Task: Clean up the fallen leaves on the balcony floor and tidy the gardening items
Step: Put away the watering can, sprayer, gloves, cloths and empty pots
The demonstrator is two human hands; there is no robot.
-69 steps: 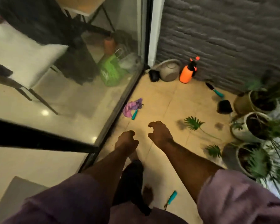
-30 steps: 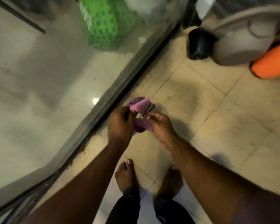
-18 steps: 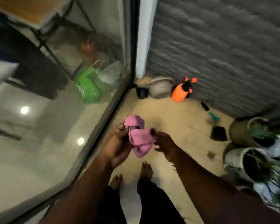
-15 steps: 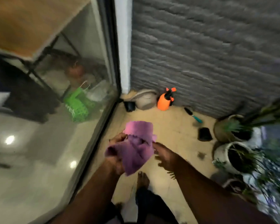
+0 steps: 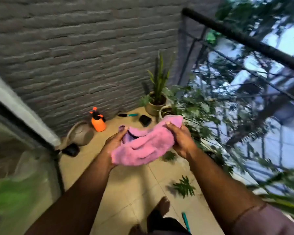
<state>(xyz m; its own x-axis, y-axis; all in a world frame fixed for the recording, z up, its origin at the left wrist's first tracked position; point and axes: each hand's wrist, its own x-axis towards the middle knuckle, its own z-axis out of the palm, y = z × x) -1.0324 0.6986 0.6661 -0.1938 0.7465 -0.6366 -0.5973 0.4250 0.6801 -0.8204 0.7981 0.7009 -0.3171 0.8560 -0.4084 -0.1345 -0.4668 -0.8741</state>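
Both hands held a pink cloth point(image 5: 143, 148) in the air above the balcony floor point(image 5: 134, 189): the left hand point(image 5: 115, 144) gripped one bunched end with curled fingers, and the right hand point(image 5: 180, 139) pinched the other end under the thumb. The cloth sagged loosely between them, so a slack edge could probably slip free and drop back onto the tiles, or the cloth could snag on the foliage just beside the right hand.

The fallen leaves were not yet gathered. One leaf point(image 5: 183, 187) lay on the floor near a bare foot point(image 5: 162, 205), and another point(image 5: 169, 156) lay partly hidden beneath the cloth; stepping forward could crush or scatter them. A teal-handled tool point(image 5: 186, 222) lay right beside the foot and looked easy to tread on.

Against the grey brick wall point(image 5: 75, 56) stood an orange spray bottle point(image 5: 98, 122), a beige watering can point(image 5: 80, 134) and a small black pot point(image 5: 71, 150). Further along lay a teal-handled brush point(image 5: 128, 115) and a black pot point(image 5: 145, 120), near potted plants point(image 5: 157, 100) crowding the railing point(image 5: 244, 39).
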